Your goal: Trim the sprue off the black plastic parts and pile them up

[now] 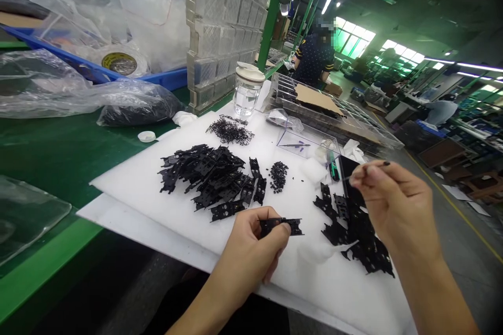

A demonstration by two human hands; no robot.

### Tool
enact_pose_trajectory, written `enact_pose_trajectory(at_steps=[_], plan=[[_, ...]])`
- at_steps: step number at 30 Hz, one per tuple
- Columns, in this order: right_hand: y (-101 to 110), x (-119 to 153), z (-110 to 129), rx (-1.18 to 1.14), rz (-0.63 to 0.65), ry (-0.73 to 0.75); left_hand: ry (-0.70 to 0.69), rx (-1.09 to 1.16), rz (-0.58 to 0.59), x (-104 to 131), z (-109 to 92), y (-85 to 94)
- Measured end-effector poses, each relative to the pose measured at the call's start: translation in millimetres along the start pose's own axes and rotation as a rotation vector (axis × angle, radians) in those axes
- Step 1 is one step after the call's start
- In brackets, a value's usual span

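Note:
A flat black plastic part [295, 226] with cut-outs is pinched in my left hand [255, 246], low over the front of the white foam sheet [133, 183]. My right hand [396, 204] is raised at the right, fingertips pressed together; a thin item with a dark tip shows at them, too small to name. Behind my left hand lies a large pile of black parts [212, 172]. More black parts [357, 230] lie below and left of my right hand. Small black pieces [278, 176] and a heap of thin black clips [231, 131] sit farther back.
A lidded jar [247, 89] stands at the back beside upright clear trays [223, 21]. A clear box [308, 141] and a green-handled tool [334, 169] lie at the back right. Plastic bags and a tape roll [120, 63] fill a blue tray [165, 79]. A person [314, 57] is farther off.

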State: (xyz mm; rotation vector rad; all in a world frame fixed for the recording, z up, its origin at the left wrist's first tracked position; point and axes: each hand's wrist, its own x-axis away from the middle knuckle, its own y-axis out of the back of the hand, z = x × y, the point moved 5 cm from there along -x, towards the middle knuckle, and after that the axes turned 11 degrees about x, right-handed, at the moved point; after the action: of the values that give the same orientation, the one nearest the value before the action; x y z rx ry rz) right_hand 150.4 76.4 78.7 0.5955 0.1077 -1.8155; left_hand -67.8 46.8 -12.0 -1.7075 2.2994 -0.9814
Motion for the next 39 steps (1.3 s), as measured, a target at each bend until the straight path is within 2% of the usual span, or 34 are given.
enact_pose_trajectory(at_steps=[3,5,8,12,19,22,24,27,29,32,34,36,39], plan=[[17,-22,-6,0.284,-0.306,0.130,-0.022,-0.003,0.014,-1,0,-0.9],[23,-38,-14,0.392,-0.380,0.174,-0.042,-0.006,0.031,-1,-2,-1.5],[29,-58,-27,0.455,-0.417,0.192,-0.063,-0.014,0.074,0,-4,-2.7],[28,-78,-39,0.516,-0.390,0.181,-0.100,-0.030,0.109,2,-5,-2.9],[13,-97,-54,0.697,-0.280,0.114,-0.189,-0.095,0.041,17,-12,2.1],[9,-105,-60,0.766,-0.203,0.054,-0.237,-0.198,-0.025,29,-15,4.5],[6,-109,-64,0.812,-0.115,0.008,-0.338,-0.304,-0.083,38,-19,5.8],[5,-108,-59,0.888,-0.054,-0.013,-0.607,-0.454,-0.161,49,-30,4.9],[10,-104,-47,0.935,-0.113,0.011,-0.750,-0.534,-0.206,55,-37,3.3],[21,-98,-27,0.986,-0.211,0.050,-0.831,-0.599,-0.230,57,-43,0.5],[32,-98,-21,1.022,-0.227,0.043,-0.857,-0.627,-0.226,59,-46,-1.4],[47,-98,-27,1.084,-0.218,-0.026,-0.874,-0.663,-0.225,61,-48,-1.3],[72,-93,-60,1.217,-0.147,-0.245,-0.925,-0.747,-0.273,64,-52,5.5]])
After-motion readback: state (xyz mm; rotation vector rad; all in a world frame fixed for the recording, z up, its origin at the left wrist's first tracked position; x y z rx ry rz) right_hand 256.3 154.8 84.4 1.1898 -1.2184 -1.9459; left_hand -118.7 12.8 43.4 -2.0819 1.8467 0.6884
